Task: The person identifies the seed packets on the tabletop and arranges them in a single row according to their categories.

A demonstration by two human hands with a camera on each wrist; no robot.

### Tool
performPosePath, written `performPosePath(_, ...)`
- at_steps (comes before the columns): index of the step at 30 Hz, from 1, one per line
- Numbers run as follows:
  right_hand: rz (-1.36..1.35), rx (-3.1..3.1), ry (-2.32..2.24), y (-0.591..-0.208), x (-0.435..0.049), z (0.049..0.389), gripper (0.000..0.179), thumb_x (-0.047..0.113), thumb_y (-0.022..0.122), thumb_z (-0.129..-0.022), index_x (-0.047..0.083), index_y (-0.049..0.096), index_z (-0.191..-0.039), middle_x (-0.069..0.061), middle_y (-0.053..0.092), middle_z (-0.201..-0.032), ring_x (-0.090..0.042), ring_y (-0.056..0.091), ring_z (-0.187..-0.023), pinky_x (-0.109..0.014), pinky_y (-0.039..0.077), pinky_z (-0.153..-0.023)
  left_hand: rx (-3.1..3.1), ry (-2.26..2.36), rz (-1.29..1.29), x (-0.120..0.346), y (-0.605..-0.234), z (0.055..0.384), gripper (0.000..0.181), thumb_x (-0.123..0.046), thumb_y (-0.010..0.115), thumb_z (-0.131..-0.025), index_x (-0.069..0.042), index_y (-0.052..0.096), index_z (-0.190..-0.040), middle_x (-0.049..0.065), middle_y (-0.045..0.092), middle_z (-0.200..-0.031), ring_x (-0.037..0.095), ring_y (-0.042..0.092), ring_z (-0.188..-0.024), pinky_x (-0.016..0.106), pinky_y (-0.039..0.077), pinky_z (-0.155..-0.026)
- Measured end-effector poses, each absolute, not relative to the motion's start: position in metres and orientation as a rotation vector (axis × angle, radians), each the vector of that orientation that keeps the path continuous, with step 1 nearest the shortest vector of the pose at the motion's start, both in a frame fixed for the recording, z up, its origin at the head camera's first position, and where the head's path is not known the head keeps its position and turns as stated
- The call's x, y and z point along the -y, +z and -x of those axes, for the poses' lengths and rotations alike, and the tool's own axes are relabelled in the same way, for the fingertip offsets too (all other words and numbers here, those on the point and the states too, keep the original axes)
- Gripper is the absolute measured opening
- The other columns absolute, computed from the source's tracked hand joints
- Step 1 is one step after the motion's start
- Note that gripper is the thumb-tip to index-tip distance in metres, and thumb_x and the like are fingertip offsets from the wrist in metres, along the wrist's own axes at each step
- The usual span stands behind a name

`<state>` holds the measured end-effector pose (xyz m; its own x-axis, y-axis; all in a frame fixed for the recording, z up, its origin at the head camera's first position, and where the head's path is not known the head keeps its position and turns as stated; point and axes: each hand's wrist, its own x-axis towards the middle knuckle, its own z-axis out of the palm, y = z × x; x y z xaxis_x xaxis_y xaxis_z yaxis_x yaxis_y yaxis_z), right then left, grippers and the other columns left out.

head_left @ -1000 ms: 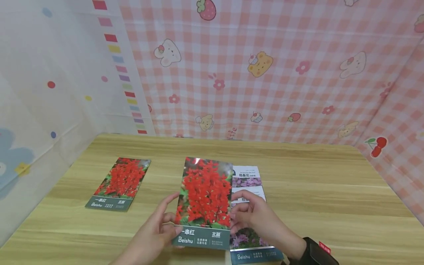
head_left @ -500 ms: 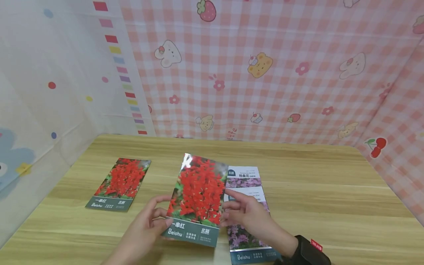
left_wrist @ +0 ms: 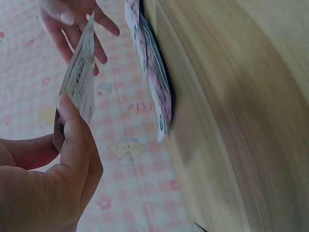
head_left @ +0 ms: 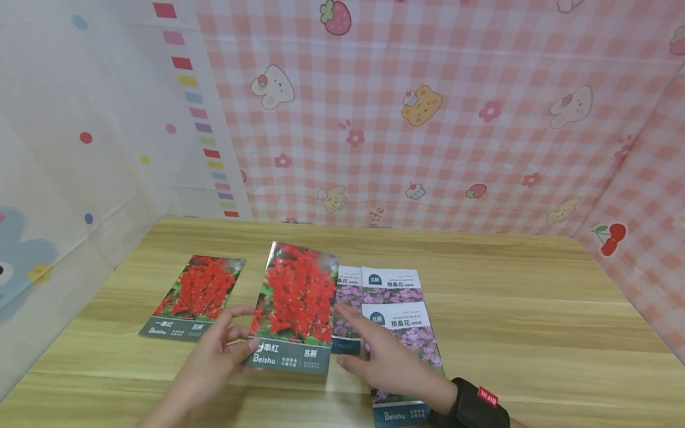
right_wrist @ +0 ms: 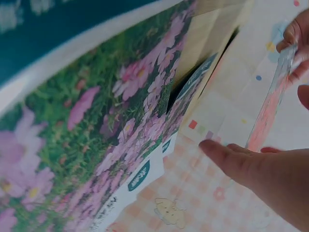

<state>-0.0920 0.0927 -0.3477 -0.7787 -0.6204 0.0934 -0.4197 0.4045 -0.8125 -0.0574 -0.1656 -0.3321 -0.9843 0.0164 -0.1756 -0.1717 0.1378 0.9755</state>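
- L hand (head_left: 216, 351) is pinching the held pkt (head_left: 294, 303), a flat one w/ red flowers, by its near L corner; thumb is pressing on the picture side.
- Held pkt is hanging in the air above the wood-look table (head_left: 514, 309), a bit L of mid-scene, tilting, w/ its red picture facing the person; "Beishu" is showing on the dark green band along its near end. In the L wrist view its pale back is showing small print.
- R hand (head_left: 385, 356) is hovering open, fingers reaching out straight, by the R edge of the held pkt; can't tell if a fingertip is touching it. Black strap (head_left: 476, 407) w/ a small red tag (head_left: 487, 396) is circling that wrist.
- Matching red-flower pkt (head_left: 198, 291) is lying flat at far L, near end pointing toward the person; L hand's fingers are partly covering its near R corner from the head cam.
- Pink-purple flower pkts are lying R of centre: near one (head_left: 407, 330) is overlapping the near part of the far one (head_left: 393, 294), and R hand is partly covering it. Third one (head_left: 349, 297) is lying just L of those two, partly hiding behind the held pkt.
- Pink check cloth (head_left: 460, 154) w/ cartoon animals is hanging along the far side; white dotted cloth (head_left: 123, 107) is hanging at L.
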Motion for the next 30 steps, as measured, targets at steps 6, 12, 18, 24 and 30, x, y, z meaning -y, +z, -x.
performPosePath(6,1.100,-2.517,-1.051,-0.348,-0.082,0.088,0.070,0.015,0.062,-0.085,0.011,0.026,-0.144,-0.001,0.014,-0.151,-0.026,0.020,-0.135,-0.052,0.022,-0.104,-2.287,1.949,0.159,0.173,-0.334,0.062,0.050,0.010,0.048,-0.087,-0.006,0.034,-0.133,0.016,0.053,-0.092,0.020,0.056,-0.080,0.038,0.054,-0.069)
performPosePath(12,1.290,-2.628,-0.770,-0.350,-0.074,0.085,0.066,0.023,0.062,-0.086,0.013,0.031,-0.143,-0.005,0.021,-0.149,-0.020,0.017,-0.136,-0.061,0.014,-0.102,-2.237,1.955,0.193,0.182,-0.336,0.069,0.048,0.008,0.047,-0.089,-0.004,0.032,-0.134,0.015,0.051,-0.096,0.020,0.053,-0.085,0.039,0.053,-0.073)
performPosePath(18,1.460,-2.709,-0.565,-0.354,-0.069,0.083,0.064,0.029,0.062,-0.085,0.014,0.035,-0.141,-0.005,0.024,-0.148,-0.021,0.020,-0.135,-0.062,0.013,-0.101,-2.236,1.932,0.231,0.192,-0.341,0.075,0.049,0.008,0.046,-0.090,-0.003,0.030,-0.135,0.014,0.051,-0.097,0.019,0.053,-0.085,0.038,0.053,-0.074)
performPosePath(24,1.581,-2.705,-0.465,-0.356,-0.069,0.083,0.062,0.031,0.061,-0.085,0.012,0.037,-0.140,-0.007,0.027,-0.147,-0.023,0.023,-0.134,-0.062,0.017,-0.100,-2.252,1.931,0.226,0.207,-0.348,0.082,0.050,0.009,0.043,-0.091,0.000,0.026,-0.137,0.012,0.051,-0.095,0.015,0.053,-0.083,0.037,0.053,-0.075)
performPosePath(30,1.643,-2.681,-0.398,-0.357,-0.068,0.082,0.059,0.031,0.059,-0.088,0.012,0.037,-0.139,-0.006,0.030,-0.146,-0.020,0.024,-0.134,-0.062,0.023,-0.098,-2.270,1.899,0.259,0.221,-0.355,0.090,0.049,0.009,0.042,-0.091,0.003,0.025,-0.137,0.013,0.054,-0.096,0.013,0.055,-0.084,0.035,0.053,-0.074)
